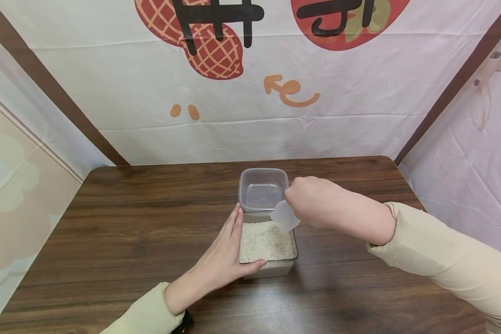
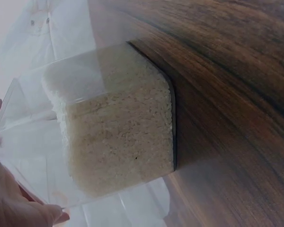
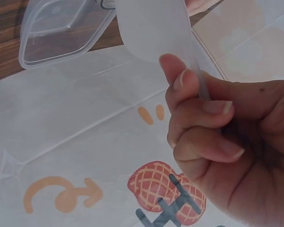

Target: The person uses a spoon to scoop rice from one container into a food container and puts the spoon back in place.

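Observation:
A clear square container (image 1: 285, 268) filled with white rice (image 1: 262, 242) stands on the table; in the left wrist view the rice (image 2: 123, 142) shows through its wall. My left hand (image 1: 221, 257) rests against its left side, fingers extended along the wall and thumb lying over the near rim. With curled fingers, my right hand (image 1: 317, 202) grips the handle of a translucent white scoop (image 1: 285, 216) over the container's back right corner. The right wrist view shows the scoop's bowl (image 3: 151, 28) beyond the fingers of that hand (image 3: 213, 137).
Just behind the rice container sits a clear plastic tub (image 1: 243, 190) with nothing in it. Both stand on a dark wood-grain table (image 1: 150, 222). A printed white cloth (image 1: 217, 144) hangs along the table's back edge.

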A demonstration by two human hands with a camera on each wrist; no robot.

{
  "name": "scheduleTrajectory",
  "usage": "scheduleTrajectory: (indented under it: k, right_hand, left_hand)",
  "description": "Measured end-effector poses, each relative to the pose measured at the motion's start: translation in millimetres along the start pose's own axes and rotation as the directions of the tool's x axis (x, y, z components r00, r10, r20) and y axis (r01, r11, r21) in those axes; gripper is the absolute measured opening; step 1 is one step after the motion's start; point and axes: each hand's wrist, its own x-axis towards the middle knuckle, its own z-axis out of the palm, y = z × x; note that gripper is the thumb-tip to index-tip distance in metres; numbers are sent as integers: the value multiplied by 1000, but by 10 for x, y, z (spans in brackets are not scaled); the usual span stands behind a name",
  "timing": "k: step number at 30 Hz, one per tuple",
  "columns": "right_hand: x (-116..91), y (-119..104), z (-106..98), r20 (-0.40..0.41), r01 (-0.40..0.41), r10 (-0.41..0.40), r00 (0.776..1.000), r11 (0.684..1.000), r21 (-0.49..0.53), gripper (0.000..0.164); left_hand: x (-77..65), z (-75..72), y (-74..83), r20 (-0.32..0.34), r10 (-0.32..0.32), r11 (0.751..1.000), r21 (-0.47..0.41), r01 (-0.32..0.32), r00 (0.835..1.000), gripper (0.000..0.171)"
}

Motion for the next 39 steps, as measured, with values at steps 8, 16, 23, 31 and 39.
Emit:
scheduleTrajectory:
  k: [8,16,23,31,39]
  right_hand:
    - [5,-51,-32,6,-15,15,1000,1000,2,15]
    - [55,-98,27,1,-8,8,1000,1000,0,17]
    - [103,-131,94,-37,16,-18,999,999,-44,20]
    - [153,-87,148,5,39,-39,999,999,-12,21]
    - [219,-28,214,62,58,-61,996,997,50,23]
  left_hand:
    - [18,-12,0,10,-12,1000,-1,12,1000,108]
    - [14,-8,-13,-7,-1,1000,0,1,1000,108]
    - [8,-3,-9,-1,-14,1000,-14,14,1000,108]
    - [0,0,1,9,-25,999,-24,25,1000,109]
    - [-4,-4,8,11,-22,999,-25,22,1000,109]
